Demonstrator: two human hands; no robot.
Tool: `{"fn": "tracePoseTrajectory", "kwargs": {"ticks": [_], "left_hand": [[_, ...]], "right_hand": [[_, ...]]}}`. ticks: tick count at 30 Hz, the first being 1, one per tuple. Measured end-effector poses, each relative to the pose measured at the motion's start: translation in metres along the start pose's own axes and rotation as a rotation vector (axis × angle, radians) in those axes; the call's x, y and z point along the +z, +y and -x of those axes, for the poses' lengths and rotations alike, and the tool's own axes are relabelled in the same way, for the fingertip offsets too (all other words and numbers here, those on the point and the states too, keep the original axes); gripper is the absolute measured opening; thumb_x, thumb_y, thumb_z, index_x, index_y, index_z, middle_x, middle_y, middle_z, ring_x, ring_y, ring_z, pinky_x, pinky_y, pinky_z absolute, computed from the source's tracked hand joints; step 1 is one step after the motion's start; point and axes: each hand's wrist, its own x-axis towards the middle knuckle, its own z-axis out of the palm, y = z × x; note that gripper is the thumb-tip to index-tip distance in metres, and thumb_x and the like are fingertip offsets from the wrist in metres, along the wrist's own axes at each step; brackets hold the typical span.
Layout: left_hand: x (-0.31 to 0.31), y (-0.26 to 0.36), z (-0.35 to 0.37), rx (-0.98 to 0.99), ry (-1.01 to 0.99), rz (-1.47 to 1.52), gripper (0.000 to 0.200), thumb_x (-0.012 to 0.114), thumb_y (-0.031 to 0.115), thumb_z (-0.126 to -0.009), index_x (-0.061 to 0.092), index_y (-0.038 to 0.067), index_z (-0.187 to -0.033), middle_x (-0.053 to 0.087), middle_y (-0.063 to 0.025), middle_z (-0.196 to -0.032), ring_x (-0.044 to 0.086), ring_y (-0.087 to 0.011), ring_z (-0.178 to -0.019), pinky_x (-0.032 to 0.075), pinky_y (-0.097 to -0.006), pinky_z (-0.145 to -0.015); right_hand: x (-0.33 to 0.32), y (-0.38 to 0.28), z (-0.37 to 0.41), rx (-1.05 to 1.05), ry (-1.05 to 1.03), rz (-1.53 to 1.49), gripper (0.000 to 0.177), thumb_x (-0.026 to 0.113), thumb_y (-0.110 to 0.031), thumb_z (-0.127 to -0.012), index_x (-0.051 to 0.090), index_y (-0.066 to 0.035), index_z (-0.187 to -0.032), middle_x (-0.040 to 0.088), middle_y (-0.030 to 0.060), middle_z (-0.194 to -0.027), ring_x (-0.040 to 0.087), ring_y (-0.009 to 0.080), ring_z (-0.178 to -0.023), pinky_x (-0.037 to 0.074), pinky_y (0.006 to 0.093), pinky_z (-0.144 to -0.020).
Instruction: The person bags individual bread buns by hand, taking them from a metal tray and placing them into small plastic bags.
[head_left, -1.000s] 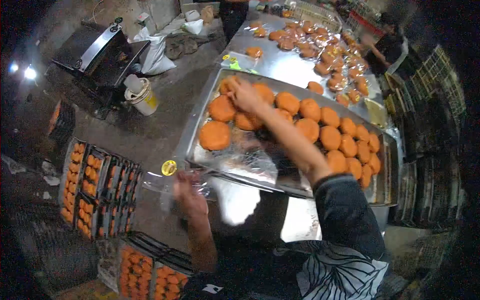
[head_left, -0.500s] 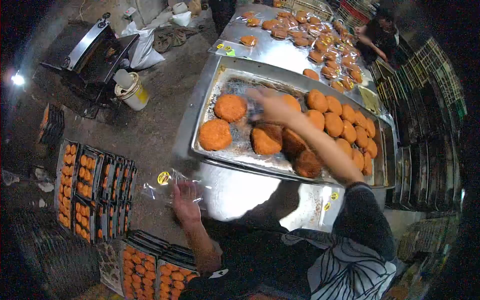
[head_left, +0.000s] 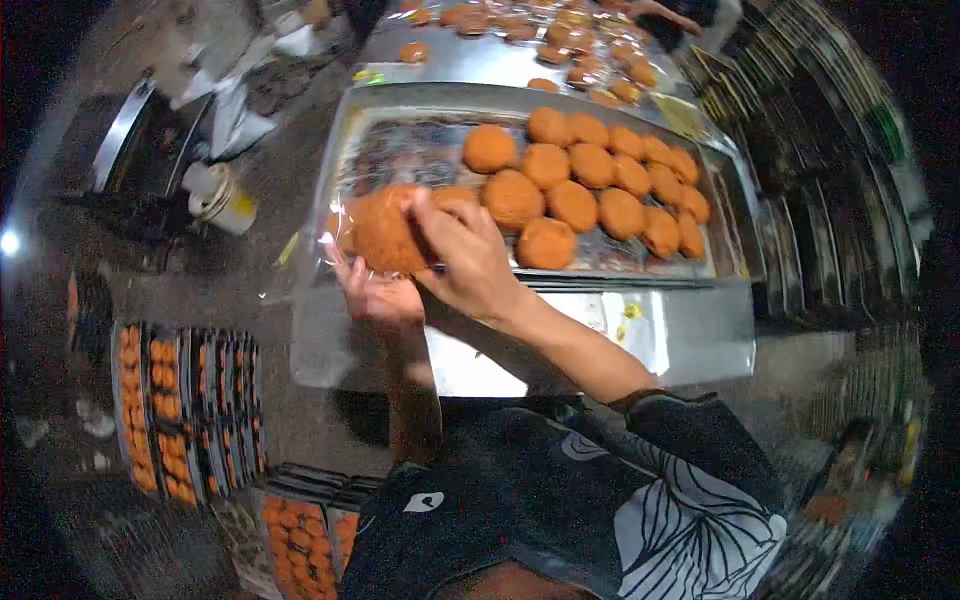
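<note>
My right hand (head_left: 470, 255) is closed around several round orange-brown buns (head_left: 392, 232), held over the tray's near left corner. A clear plastic bag (head_left: 338, 235) shows around the left side of these buns. My left hand (head_left: 378, 298) is below, its fingers curled up against the bag; how far the buns sit inside it is hard to tell. Beyond my hands lies a large metal tray (head_left: 385, 150), its left part bare and stained. Rows of loose buns (head_left: 592, 165) fill its middle and right.
Bagged buns (head_left: 570, 35) lie on the metal table's far end, near another person's arm (head_left: 672, 15). Racks of bun trays (head_left: 180, 410) stand on the floor at left, with a white bucket (head_left: 232, 205) farther back. Stacked dark trays (head_left: 800, 230) line the right side.
My right hand has come back from the tray to the left with buns in it. My left hand and the bag have moved up to meet them. The tray's left side now holds fewer buns.
</note>
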Motion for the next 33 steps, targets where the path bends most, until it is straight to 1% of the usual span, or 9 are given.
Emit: {"fn": "tracePoseTrajectory", "kwargs": {"ticks": [5,6,9,12,16,19,23,26,33], "left_hand": [[0.070,0.066,0.016,-0.017,0.136,1.276,0.046,0.043,0.028,-0.082,0.029,0.006,-0.121,0.028,-0.0197,-0.128,0.045,-0.0291,-0.106,0.036,-0.0390,-0.092],[0.078,0.079,0.028,-0.653,-0.025,1.910,0.045,0.043,0.027,-0.082,0.030,0.004,-0.119,0.029,-0.0199,-0.126,0.046,-0.0277,-0.104,0.037,-0.0349,-0.092],[0.104,0.135,0.031,-0.763,-0.242,1.997,0.042,0.043,0.022,-0.080,0.033,0.001,-0.116,0.038,-0.0180,-0.118,0.048,-0.0259,-0.099,0.036,-0.0330,-0.091],[0.152,0.120,0.069,-0.954,-0.353,1.378,0.034,0.042,0.016,-0.078,0.043,0.002,-0.109,0.050,-0.0122,-0.103,0.049,-0.0226,-0.093,0.039,-0.0341,-0.085],[0.218,0.119,0.147,-0.314,-0.925,0.485,0.033,0.062,0.022,-0.069,0.050,0.001,-0.091,0.054,-0.0098,-0.083,0.053,-0.0168,-0.074,0.043,-0.0265,-0.064],[0.272,0.158,0.210,-0.190,-1.244,-0.031,0.056,0.075,0.034,-0.058,0.050,-0.001,-0.094,0.055,-0.0139,-0.081,0.054,-0.0208,-0.074,0.045,-0.0306,-0.066],[0.335,0.122,0.292,0.249,-1.092,-0.278,0.024,0.057,0.016,-0.072,0.055,-0.004,-0.083,0.055,-0.0173,-0.074,0.052,-0.0302,-0.079,0.041,-0.0414,-0.070],[0.350,0.119,0.279,-0.159,-0.948,-0.191,0.021,0.048,0.015,-0.079,0.057,-0.003,-0.083,0.056,-0.0175,-0.073,0.055,-0.0298,-0.068,0.043,-0.0369,-0.060],[0.324,0.144,0.235,-0.244,-1.025,0.300,0.028,0.053,0.030,-0.079,0.063,0.004,-0.084,0.060,-0.0069,-0.068,0.056,-0.0153,-0.064,0.043,-0.0284,-0.057]], "right_hand": [[-0.044,0.009,0.060,0.156,0.073,0.025,0.096,0.074,-0.013,-0.053,0.017,0.009,-0.128,0.055,0.0128,-0.104,0.053,0.0283,-0.084,0.043,0.0351,-0.073],[-0.042,0.014,0.062,0.213,0.184,0.057,0.097,0.074,-0.014,-0.054,0.016,0.008,-0.128,0.055,0.0151,-0.105,0.053,0.0284,-0.085,0.043,0.0347,-0.073],[-0.071,0.023,0.085,0.487,0.233,-0.352,0.090,0.070,-0.017,-0.060,0.018,-0.001,-0.131,0.051,0.0208,-0.106,0.053,0.0320,-0.087,0.044,0.0350,-0.073],[-0.121,0.042,0.144,0.634,0.215,-0.027,0.080,0.067,-0.016,-0.062,0.026,-0.005,-0.129,0.049,0.0212,-0.108,0.053,0.0317,-0.088,0.044,0.0347,-0.071],[-0.202,0.123,0.150,0.671,0.284,-0.107,0.015,0.053,-0.012,-0.077,0.063,-0.002,-0.079,0.055,0.0101,-0.054,0.055,0.0169,-0.048,0.043,0.0285,-0.047],[-0.252,0.154,0.076,0.633,0.294,0.109,0.026,0.054,-0.022,-0.078,0.059,0.000,-0.091,0.062,0.0139,-0.082,0.061,0.0246,-0.073,0.046,0.0321,-0.061],[-0.247,0.163,0.152,0.326,0.031,-0.072,0.054,0.056,-0.020,-0.077,0.034,-0.005,-0.123,0.036,0.0211,-0.124,0.037,0.0334,-0.113,0.029,0.0359,-0.096],[-0.282,0.112,0.290,1.271,-0.468,-0.303,0.039,0.060,-0.034,-0.076,0.057,-0.001,-0.097,0.059,0.0177,-0.092,0.057,0.0227,-0.090,0.044,0.0350,-0.078],[-0.291,0.091,0.359,1.049,-0.554,-0.449,0.024,0.059,-0.022,-0.077,0.053,0.000,-0.083,0.056,0.0134,-0.070,0.055,0.0224,-0.065,0.044,0.0320,-0.060]]}}
